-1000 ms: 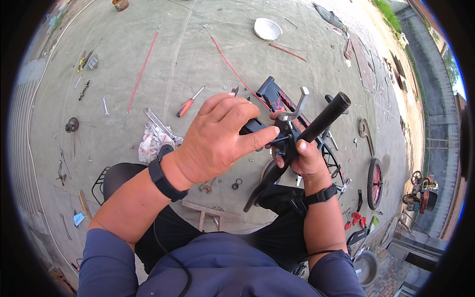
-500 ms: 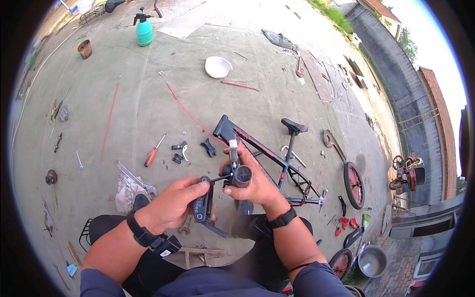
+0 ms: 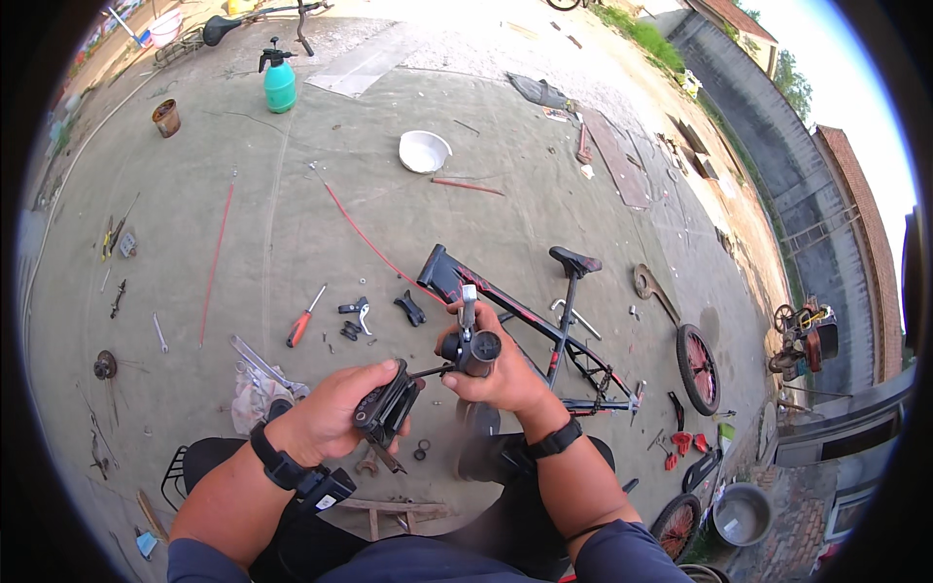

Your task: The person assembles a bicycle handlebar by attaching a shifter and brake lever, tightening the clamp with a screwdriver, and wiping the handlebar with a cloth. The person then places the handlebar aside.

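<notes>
Above the lap point(image 3: 505, 510), a black folding multi-tool point(image 3: 387, 413) is gripped in the L hand point(image 3: 335, 408), fingers wrapped round its body & thumb on top; one hex key is swung out twd the black handlebar point(image 3: 483, 352). By the R hand point(image 3: 503, 386) the bar is grasped nr its end, w/ a silver brake lever point(image 3: 468, 309) mounted alongside; the key's tip is brought up to the fitting there, but whether it's seated can't be told. Below the L hand a wooden stand point(image 3: 408, 506) is partly seen.

A bit further out, a greenish-grey ground sheet point(image 3: 292, 223) is strewn w/ parts: a rag point(image 3: 253, 396) is laid at L, an orange-handled screwdriver point(image 3: 300, 328) & a loose brake lever w/ silver arm point(image 3: 363, 311) are set ahead. A dark bike frame point(image 3: 516, 305) is laid just beyond the R hand, a wheel point(image 3: 698, 369) well off to R. Red cables point(image 3: 219, 255) are stretched out farther off, then a chipped white bowl point(image 3: 425, 153) & a green pump sprayer point(image 3: 280, 87) are seen, w/ a grey wall point(image 3: 816, 194) at far R
</notes>
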The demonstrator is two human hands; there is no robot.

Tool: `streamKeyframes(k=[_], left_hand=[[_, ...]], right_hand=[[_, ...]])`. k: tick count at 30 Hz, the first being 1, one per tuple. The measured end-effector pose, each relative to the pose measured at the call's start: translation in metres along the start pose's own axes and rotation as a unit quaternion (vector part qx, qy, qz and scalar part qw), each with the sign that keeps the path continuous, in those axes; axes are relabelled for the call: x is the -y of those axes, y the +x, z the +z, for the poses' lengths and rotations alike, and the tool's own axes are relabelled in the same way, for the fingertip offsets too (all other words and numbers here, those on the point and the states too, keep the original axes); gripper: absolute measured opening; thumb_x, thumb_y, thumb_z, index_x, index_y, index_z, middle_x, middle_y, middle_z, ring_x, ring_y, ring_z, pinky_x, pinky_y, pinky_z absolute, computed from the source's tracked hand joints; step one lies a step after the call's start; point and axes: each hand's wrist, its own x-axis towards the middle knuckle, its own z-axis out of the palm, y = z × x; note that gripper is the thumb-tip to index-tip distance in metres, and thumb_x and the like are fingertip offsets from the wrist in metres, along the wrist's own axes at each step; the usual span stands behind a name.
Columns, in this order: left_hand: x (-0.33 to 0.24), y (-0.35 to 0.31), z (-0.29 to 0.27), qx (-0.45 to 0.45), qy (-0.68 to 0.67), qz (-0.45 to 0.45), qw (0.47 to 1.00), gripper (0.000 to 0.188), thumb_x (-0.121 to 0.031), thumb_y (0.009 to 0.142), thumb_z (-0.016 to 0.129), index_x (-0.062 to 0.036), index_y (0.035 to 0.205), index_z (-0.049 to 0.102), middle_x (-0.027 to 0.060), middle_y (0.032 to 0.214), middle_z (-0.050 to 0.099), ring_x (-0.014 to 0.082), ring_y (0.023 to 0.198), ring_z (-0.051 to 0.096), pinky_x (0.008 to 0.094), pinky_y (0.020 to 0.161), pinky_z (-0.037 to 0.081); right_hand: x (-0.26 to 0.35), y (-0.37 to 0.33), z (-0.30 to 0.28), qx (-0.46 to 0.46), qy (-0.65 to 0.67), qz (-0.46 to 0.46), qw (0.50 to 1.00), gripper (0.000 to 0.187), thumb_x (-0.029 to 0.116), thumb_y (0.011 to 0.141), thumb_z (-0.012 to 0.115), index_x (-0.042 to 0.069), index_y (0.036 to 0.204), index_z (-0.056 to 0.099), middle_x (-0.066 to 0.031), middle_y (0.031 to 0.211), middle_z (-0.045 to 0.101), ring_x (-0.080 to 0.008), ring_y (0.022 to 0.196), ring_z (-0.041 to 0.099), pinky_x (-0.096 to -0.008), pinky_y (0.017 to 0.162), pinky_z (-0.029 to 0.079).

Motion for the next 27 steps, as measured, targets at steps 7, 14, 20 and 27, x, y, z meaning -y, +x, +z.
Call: streamKeyframes(k=[7,14,20,27], left_hand=[[0.006,0.003,-0.002,-0.070,0.187,0.162,0.966,0.047,-0.027,0.107,0.059,0.0044,0.141,0.049,0.0134,0.102,0.069,0.0201,0.089,0.071,0.0347,0.080,0.059],[-0.005,-0.005,0.009,-0.142,0.526,0.347,0.763,0.064,-0.008,0.086,0.082,-0.0062,0.142,0.051,0.0126,0.116,0.062,0.0257,0.103,0.064,0.0357,0.089,0.053],[-0.005,0.002,0.002,-0.164,0.648,0.502,0.548,0.076,0.000,0.065,0.086,-0.0183,0.135,0.062,0.0109,0.115,0.057,0.0323,0.102,0.061,0.0409,0.083,0.054],[-0.006,0.005,0.002,-0.154,0.674,0.525,0.496,0.080,0.005,0.059,0.083,-0.0199,0.133,0.065,0.0140,0.119,0.057,0.0357,0.112,0.061,0.0441,0.088,0.054]], right_hand=[[-0.002,0.003,-0.006,0.018,0.078,0.024,0.997,0.095,0.034,0.072,0.086,0.007,0.149,0.036,-0.0109,0.108,0.065,-0.0178,0.091,0.062,-0.0337,0.083,0.051],[0.002,0.000,-0.009,0.030,0.234,0.066,0.970,0.109,0.056,0.071,0.087,0.005,0.153,0.035,-0.0199,0.109,0.066,-0.0169,0.068,0.064,-0.0273,0.059,0.053],[0.002,-0.002,-0.003,0.045,0.319,0.087,0.943,0.114,0.062,0.066,0.091,0.003,0.148,0.041,-0.0179,0.109,0.067,-0.0228,0.093,0.069,-0.0286,0.054,0.053],[0.001,-0.004,0.002,0.089,0.338,0.114,0.930,0.115,0.066,0.066,0.090,0.002,0.149,0.042,-0.0203,0.110,0.067,-0.0239,0.089,0.069,-0.0285,0.053,0.053]])
